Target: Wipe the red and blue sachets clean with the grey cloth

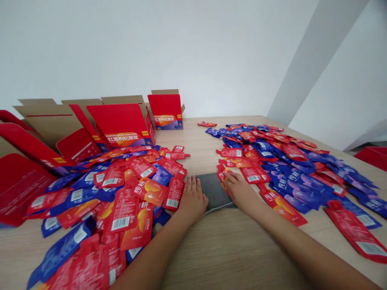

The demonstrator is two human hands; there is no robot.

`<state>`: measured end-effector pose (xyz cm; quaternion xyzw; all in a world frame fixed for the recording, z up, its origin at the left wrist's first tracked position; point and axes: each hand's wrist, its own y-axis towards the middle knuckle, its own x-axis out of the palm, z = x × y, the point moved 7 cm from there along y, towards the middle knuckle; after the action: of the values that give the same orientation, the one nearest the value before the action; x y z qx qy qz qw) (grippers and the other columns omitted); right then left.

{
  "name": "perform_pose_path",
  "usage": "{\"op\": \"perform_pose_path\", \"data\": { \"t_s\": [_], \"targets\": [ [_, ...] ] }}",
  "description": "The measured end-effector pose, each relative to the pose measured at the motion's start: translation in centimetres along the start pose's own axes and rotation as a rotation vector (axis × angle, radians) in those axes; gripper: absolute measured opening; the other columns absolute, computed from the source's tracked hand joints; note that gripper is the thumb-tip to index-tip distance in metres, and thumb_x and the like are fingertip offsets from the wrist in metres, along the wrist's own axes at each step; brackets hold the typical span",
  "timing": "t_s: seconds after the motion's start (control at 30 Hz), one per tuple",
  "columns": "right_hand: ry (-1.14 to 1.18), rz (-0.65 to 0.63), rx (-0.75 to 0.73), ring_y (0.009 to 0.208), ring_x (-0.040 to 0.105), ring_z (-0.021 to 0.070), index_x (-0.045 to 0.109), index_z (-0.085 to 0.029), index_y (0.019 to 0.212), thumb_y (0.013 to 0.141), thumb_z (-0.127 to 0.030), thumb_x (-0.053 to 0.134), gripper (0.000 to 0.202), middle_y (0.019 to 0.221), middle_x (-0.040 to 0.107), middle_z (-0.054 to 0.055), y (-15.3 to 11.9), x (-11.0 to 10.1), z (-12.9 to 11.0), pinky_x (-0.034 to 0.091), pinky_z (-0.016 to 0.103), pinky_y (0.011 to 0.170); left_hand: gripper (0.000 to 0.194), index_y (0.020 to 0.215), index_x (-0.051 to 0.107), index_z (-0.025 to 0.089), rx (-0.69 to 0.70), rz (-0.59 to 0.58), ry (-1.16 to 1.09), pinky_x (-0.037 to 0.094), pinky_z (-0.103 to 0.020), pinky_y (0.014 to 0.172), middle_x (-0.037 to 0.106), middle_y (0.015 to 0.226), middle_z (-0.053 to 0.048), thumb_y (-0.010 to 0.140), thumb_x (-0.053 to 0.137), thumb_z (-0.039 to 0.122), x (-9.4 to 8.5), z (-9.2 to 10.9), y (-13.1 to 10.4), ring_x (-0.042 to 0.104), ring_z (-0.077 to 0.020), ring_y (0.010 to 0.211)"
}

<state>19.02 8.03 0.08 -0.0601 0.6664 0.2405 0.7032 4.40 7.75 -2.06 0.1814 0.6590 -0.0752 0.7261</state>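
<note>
A grey cloth [215, 191] lies flat on the wooden table between two heaps of pouches. My left hand [192, 198] rests palm down on the cloth's left end, fingers extended, beside a red pouch [174, 193] with a barcode. On the cloth's right end, my right hand [237, 187] has its fingers on a red and orange pouch [222, 174], which it partly covers; whether the fingers pinch it is hard to make out. Red and blue pouches [122, 209] are heaped left of my left hand, and more blue and red ones [294, 179] spread to the right.
Open red cardboard boxes [121, 125] stand at the back left, with another red box [165, 112] beside them. Behind the table [193, 135] is a pale wall. A red object [371, 157] shows beyond its right edge.
</note>
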Motion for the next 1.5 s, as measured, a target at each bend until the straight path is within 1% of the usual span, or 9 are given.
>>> {"op": "perform_pose_path", "data": {
  "t_s": [0.13, 0.23, 0.33, 0.43, 0.63, 0.97, 1.2, 1.33, 1.5],
  "targets": [
    [0.059, 0.161, 0.019, 0.121, 0.043, 0.0264, 0.06, -0.01, 0.116, 0.082, -0.006, 0.039, 0.04, 0.13, 0.052, 0.016, -0.2, -3.4, -1.3, 0.04, 0.044, 0.1, 0.058, 0.134, 0.038, -0.002, -0.004, -0.018, -0.012, 0.027, -0.045, 0.107, 0.031, 0.144, -0.024, 0.084, 0.036, 0.027, 0.0, 0.0, 0.0, 0.024, -0.032, 0.136],
    [0.19, 0.229, -0.082, 0.123, 0.041, 0.0236, 0.054, -0.011, 0.123, 0.082, -0.005, 0.038, 0.045, 0.138, 0.045, 0.014, -0.4, -5.2, -3.9, 0.039, 0.043, 0.102, 0.058, 0.134, 0.038, -0.002, 0.001, 0.003, -0.002, 0.026, -0.046, 0.108, 0.031, 0.144, -0.025, 0.084, 0.037, 0.027, -0.1, 0.1, 0.0, 0.024, -0.032, 0.136],
    [0.247, 0.178, -0.154, 0.126, 0.04, 0.0226, 0.048, -0.009, 0.13, 0.083, -0.008, 0.038, 0.048, 0.138, 0.045, 0.014, -0.8, -4.8, -5.7, 0.039, 0.043, 0.103, 0.058, 0.133, 0.038, -0.002, 0.006, 0.015, 0.01, 0.026, -0.049, 0.107, 0.032, 0.143, -0.026, 0.083, 0.038, 0.026, 0.0, 0.1, 0.0, 0.025, -0.0334, 0.135],
    [0.189, 0.042, -0.169, 0.125, 0.044, 0.0242, 0.05, -0.009, 0.129, 0.08, -0.007, 0.037, 0.05, 0.134, 0.05, 0.015, -1.3, -2.4, -6.0, 0.041, 0.043, 0.101, 0.058, 0.133, 0.039, -0.003, 0.009, 0.016, 0.003, 0.027, -0.049, 0.106, 0.032, 0.142, -0.027, 0.083, 0.039, 0.026, 0.1, 0.1, 0.0, 0.025, -0.0348, 0.135],
    [0.089, -0.086, -0.264, 0.13, 0.038, 0.0238, 0.049, -0.003, 0.129, 0.077, -0.005, 0.038, 0.053, 0.138, 0.044, 0.017, -0.1, 1.0, -5.4, 0.037, 0.038, 0.105, 0.058, 0.134, 0.037, -0.002, 0.014, 0.029, -0.016, 0.025, -0.051, 0.107, 0.031, 0.143, -0.026, 0.083, 0.039, 0.025, 0.3, 0.1, -0.1, 0.024, -0.0331, 0.136],
    [0.099, -0.076, -0.139, 0.128, 0.04, 0.0237, 0.043, 0.0, 0.131, 0.087, -0.015, 0.037, 0.047, 0.134, 0.048, 0.02, 5.6, 1.2, -3.5, 0.033, 0.038, 0.106, 0.058, 0.134, 0.038, -0.003, 0.001, -0.014, -0.033, 0.026, -0.045, 0.108, 0.029, 0.144, -0.026, 0.084, 0.039, 0.027, 0.0, 0.1, 0.0, 0.022, -0.033, 0.136],
    [0.297, 0.047, 0.055, 0.11, 0.056, 0.021, 0.033, -0.013, 0.139, 0.076, -0.001, 0.036, 0.064, 0.125, 0.057, 0.015, 4.2, -1.6, -0.9, 0.045, 0.035, 0.092, 0.057, 0.134, 0.038, -0.002, 0.009, 0.015, -0.011, 0.027, -0.048, 0.107, 0.031, 0.143, -0.026, 0.085, 0.038, 0.028, -0.1, 0.0, 0.0, 0.025, -0.0328, 0.135],
    [0.568, 0.161, 0.262, 0.11, 0.057, 0.0221, 0.036, -0.017, 0.138, 0.083, -0.015, 0.038, 0.055, 0.125, 0.058, 0.012, 2.9, -1.2, 3.0, 0.048, 0.039, 0.089, 0.057, 0.134, 0.038, -0.003, 0.008, 0.004, -0.02, 0.027, -0.047, 0.107, 0.031, 0.143, -0.026, 0.085, 0.037, 0.028, 0.0, 0.0, 0.0, 0.024, -0.0333, 0.135],
    [0.505, 0.082, 0.116, 0.122, 0.048, 0.0245, 0.048, -0.019, 0.131, 0.088, -0.028, 0.039, 0.045, 0.131, 0.053, 0.013, 0.0, -0.1, 1.5, 0.042, 0.047, 0.098, 0.057, 0.133, 0.039, -0.003, 0.018, 0.025, -0.004, 0.025, -0.051, 0.106, 0.032, 0.142, -0.027, 0.084, 0.038, 0.026, 0.1, 0.1, 0.0, 0.025, -0.0347, 0.135]
  ]
}}
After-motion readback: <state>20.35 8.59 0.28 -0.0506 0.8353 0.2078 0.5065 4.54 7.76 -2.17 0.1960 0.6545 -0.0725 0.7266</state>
